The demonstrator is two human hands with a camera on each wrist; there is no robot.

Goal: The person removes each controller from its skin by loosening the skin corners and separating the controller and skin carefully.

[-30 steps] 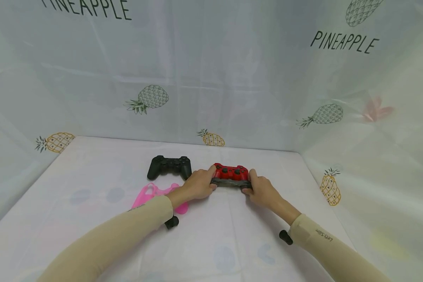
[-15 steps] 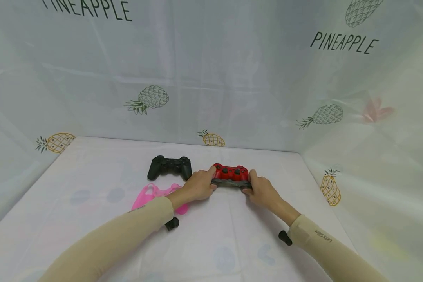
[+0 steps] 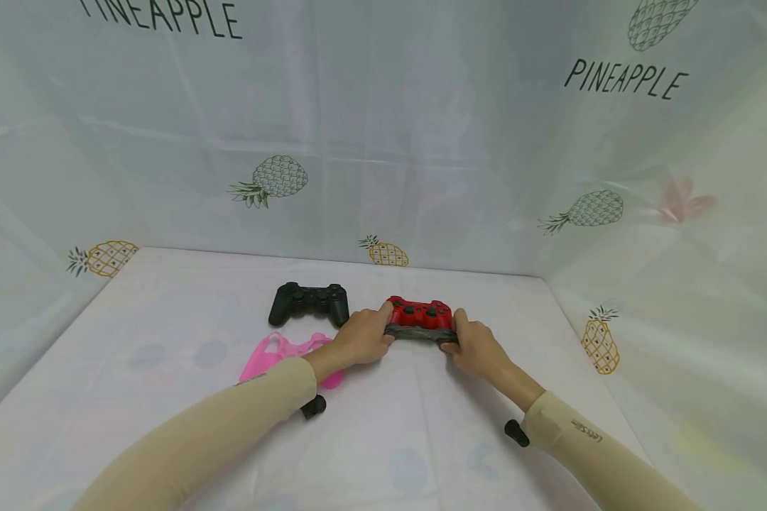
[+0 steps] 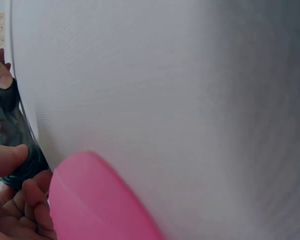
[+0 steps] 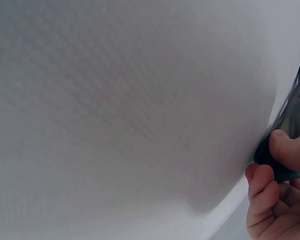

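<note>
Table (image 3: 166, 397) covered with a white cloth, printed pineapple sheets hung behind and to both sides as a backdrop. Everything sits toward the far edge, roughly mid-width, within easy reach of both arms.

Pink cover (image 3: 275, 353), soft and flattened, lies on the cloth left of centre, partly hidden under the left forearm; in the left wrist view it fills the lower corner (image 4: 97, 200), just beside that hand's knuckles. Looks like a spare skin lying loose.

Black controller (image 3: 309, 301) rests flat nearer the far edge, behind the pink cover and just left of the left hand, apart from it, untouched.

Red controller (image 3: 420, 314) sits right of the black one, buttons up. Its near side is wrapped in a dark grey cover (image 3: 420, 332), only the lower part over the body, red top bare. Judging by that, the skin is half on or half off; can't tell which.

Left hand (image 3: 360, 336) grips the left end, thumb on top, fingers curled under the dark cover (image 4: 20, 150). Right hand (image 3: 475, 346) grips the right end the same way, thumb pressing the dark cover's edge (image 5: 285, 145), fingers curled beneath. Both ends are held so the piece stays braced low over the cloth while the rubbery edge gets worked.

Small black camera knobs show under each wrist (image 3: 313, 406).
</note>
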